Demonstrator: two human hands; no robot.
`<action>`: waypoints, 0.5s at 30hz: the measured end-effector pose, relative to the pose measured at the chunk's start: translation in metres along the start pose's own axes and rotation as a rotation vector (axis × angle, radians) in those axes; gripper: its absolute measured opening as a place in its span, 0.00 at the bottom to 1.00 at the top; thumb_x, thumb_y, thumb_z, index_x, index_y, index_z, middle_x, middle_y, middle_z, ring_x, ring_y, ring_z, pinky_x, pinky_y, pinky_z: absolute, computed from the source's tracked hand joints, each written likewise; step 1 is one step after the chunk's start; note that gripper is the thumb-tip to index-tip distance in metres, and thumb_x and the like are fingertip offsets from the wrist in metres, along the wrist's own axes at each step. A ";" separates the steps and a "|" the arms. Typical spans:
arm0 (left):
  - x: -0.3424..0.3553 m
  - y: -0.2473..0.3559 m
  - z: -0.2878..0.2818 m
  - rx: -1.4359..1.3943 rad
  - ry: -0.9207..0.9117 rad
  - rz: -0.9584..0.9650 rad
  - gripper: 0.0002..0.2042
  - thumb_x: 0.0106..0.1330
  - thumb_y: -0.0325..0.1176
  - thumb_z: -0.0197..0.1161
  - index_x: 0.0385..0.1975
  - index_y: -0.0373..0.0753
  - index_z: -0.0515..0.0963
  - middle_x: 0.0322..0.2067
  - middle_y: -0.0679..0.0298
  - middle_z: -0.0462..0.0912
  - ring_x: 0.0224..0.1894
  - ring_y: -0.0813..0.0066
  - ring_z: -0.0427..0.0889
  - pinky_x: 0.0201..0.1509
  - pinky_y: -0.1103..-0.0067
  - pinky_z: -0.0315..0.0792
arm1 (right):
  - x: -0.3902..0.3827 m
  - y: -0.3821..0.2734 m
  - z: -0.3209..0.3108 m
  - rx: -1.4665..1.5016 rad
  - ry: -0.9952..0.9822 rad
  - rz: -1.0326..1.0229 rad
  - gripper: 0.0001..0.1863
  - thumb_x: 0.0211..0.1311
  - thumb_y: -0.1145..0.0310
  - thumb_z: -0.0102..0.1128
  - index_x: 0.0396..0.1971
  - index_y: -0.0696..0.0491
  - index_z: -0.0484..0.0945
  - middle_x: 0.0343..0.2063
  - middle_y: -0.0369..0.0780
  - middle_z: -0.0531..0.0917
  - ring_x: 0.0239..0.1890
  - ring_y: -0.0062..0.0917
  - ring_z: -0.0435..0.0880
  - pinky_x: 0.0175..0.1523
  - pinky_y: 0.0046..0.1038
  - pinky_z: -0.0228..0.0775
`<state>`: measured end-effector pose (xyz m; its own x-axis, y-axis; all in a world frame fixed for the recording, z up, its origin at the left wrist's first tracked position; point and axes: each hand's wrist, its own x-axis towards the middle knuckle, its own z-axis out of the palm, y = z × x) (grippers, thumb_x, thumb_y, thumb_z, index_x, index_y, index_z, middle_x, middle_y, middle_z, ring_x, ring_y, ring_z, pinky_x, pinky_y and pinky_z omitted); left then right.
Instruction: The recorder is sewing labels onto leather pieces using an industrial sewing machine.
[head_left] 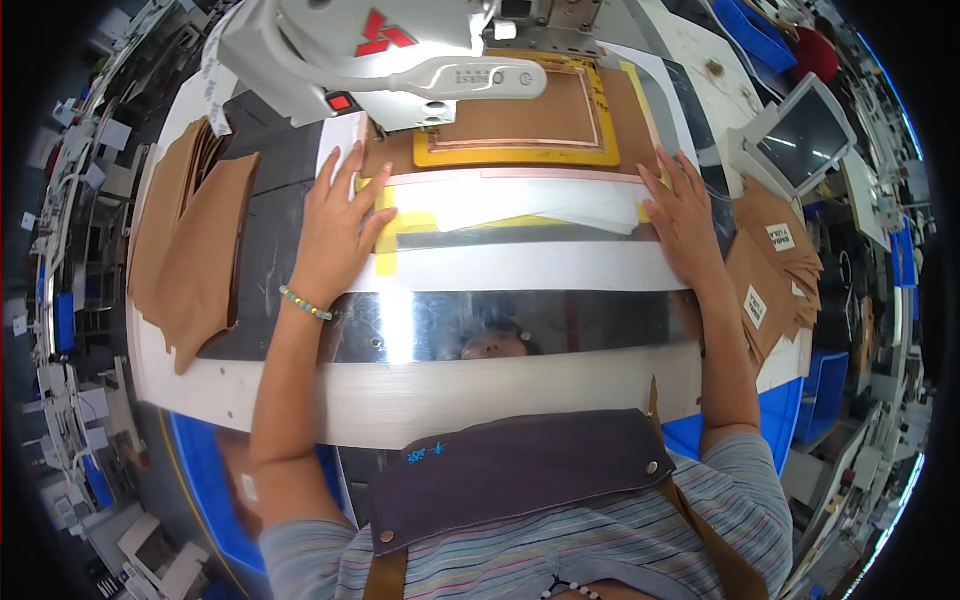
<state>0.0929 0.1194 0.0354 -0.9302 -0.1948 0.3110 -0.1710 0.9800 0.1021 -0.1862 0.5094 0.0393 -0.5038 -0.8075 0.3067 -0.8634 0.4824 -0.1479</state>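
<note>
Setting: sewing-shop table (300,400), far edge under machine.
Left hand (335,225): flat, fingers apart, on clear plastic template (520,205).
Right hand (685,215): flat, spread, opposite end; long axis left–right.

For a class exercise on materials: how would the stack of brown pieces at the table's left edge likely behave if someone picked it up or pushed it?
The stack of brown pieces looks thin and flat, so each piece is probably light and floppy. The pieces lie fanned and offset, so a push would likely slide them apart rather than move them together. Nothing suggests rolling or tipping.
</note>
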 end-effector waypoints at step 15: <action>0.003 0.000 0.003 0.004 0.054 -0.036 0.24 0.75 0.47 0.66 0.67 0.47 0.82 0.75 0.51 0.70 0.79 0.47 0.63 0.77 0.59 0.63 | -0.002 0.001 -0.001 0.005 -0.025 0.015 0.26 0.84 0.50 0.49 0.71 0.46 0.79 0.78 0.43 0.67 0.82 0.43 0.57 0.82 0.46 0.46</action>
<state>0.0892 0.1187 0.0331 -0.9046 -0.2318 0.3578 -0.2053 0.9724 0.1107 -0.1856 0.5121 0.0399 -0.5170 -0.8084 0.2813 -0.8559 0.4927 -0.1573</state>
